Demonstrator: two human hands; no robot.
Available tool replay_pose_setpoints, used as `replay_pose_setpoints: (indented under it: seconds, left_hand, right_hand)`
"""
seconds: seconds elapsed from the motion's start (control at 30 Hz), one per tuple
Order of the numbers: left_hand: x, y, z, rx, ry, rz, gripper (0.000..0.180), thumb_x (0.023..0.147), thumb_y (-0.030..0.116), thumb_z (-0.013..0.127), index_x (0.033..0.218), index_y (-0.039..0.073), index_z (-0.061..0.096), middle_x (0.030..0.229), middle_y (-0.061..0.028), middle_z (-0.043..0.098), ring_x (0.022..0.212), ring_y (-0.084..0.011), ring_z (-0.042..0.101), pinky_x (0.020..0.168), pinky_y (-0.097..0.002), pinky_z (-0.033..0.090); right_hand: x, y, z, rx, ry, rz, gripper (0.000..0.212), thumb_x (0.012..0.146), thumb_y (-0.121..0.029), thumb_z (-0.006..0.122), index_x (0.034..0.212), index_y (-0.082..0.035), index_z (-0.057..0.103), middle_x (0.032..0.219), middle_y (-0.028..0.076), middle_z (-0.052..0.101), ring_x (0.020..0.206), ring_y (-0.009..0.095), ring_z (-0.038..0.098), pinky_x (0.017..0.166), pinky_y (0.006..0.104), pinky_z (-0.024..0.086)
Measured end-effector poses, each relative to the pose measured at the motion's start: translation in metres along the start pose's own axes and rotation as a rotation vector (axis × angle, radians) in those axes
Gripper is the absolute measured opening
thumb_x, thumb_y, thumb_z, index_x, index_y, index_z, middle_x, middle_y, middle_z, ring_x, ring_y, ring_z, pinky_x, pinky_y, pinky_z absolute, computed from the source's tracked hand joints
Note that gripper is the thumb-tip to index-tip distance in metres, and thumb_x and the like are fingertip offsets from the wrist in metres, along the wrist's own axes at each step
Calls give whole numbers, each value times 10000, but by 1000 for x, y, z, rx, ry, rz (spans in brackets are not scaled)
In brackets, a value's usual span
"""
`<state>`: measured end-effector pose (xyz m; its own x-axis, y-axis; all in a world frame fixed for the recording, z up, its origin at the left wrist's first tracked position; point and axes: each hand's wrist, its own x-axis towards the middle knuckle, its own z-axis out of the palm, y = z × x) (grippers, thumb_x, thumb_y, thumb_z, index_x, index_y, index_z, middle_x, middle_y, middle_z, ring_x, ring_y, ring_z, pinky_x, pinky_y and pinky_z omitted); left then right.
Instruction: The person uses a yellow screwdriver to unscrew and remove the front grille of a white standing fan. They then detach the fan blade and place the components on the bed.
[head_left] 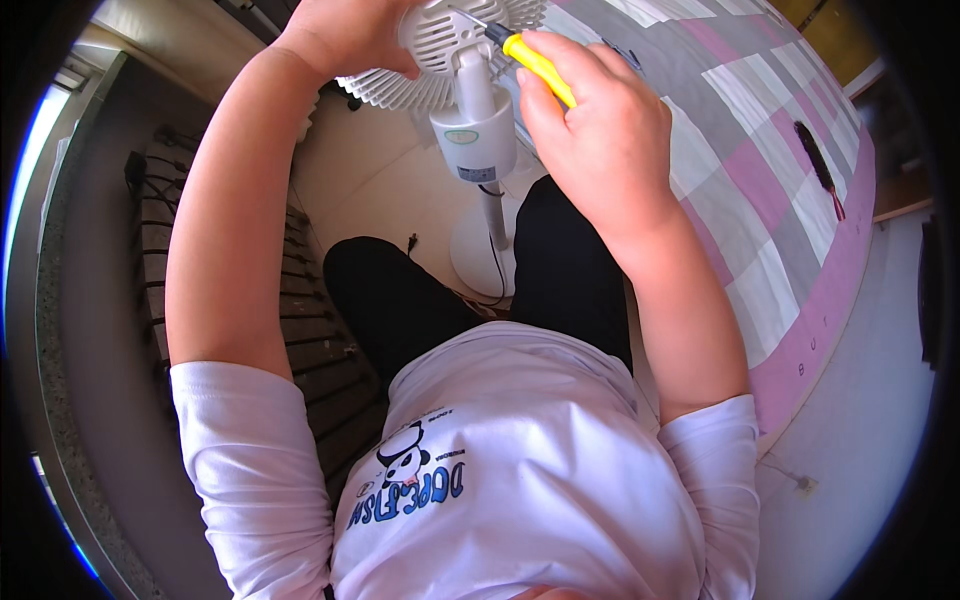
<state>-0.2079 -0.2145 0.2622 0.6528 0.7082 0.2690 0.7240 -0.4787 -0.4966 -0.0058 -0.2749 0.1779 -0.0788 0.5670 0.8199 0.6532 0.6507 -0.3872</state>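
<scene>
A white pedestal fan (474, 140) stands between my knees, its back cover and slatted grille turned toward me. My left hand (345, 38) grips the fan head at its left side, the thumb against the back cover; the other fingers are partly cut off at the top edge. In my right hand (612, 135) is a screwdriver (541, 68) with a yellow handle and a black collar. Its thin metal shaft points up and left across the back cover. Whether the tip sits in a screw or only rests near the cover I cannot tell.
To the right is a bed with a pink, grey and white checked cover (750, 190); a dark brush (818, 160) lies on it. A dark metal rack (310, 330) stands at the left. The fan's round base (475, 255), cord and plug (412, 243) are on the floor.
</scene>
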Motion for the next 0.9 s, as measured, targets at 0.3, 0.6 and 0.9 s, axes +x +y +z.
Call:
replay_pose_setpoints:
  seconds: [0.3, 0.6, 0.9]
  left_hand:
    - [8, -6, 2, 9, -18, 10, 892, 492, 414, 867, 1311, 284, 538, 1480, -21, 398, 1408, -313, 254, 1115, -525, 228]
    - [7, -8, 1, 12, -34, 5, 905, 488, 417, 866, 1318, 280, 533, 1482, -25, 395, 1411, -317, 249, 1118, -527, 224]
    - [14, -7, 6, -16, 26, 38, 906, 466, 412, 868, 1302, 265, 551, 1474, -29, 403, 1401, -322, 267, 1109, -533, 236]
  right_hand:
    - [13, 4, 11, -76, -7, 21, 147, 826, -175, 645, 946, -97, 676, 779, 92, 645, 688, 287, 649, 605, 389, 535]
    - [16, 4, 15, -58, -16, 23, 145, 836, -182, 635, 942, -92, 677, 789, 100, 650, 701, 298, 651, 621, 404, 537]
    - [16, 3, 12, -62, -17, 62, 189, 814, -164, 670, 990, -98, 685, 820, 103, 660, 719, 301, 653, 640, 384, 533]
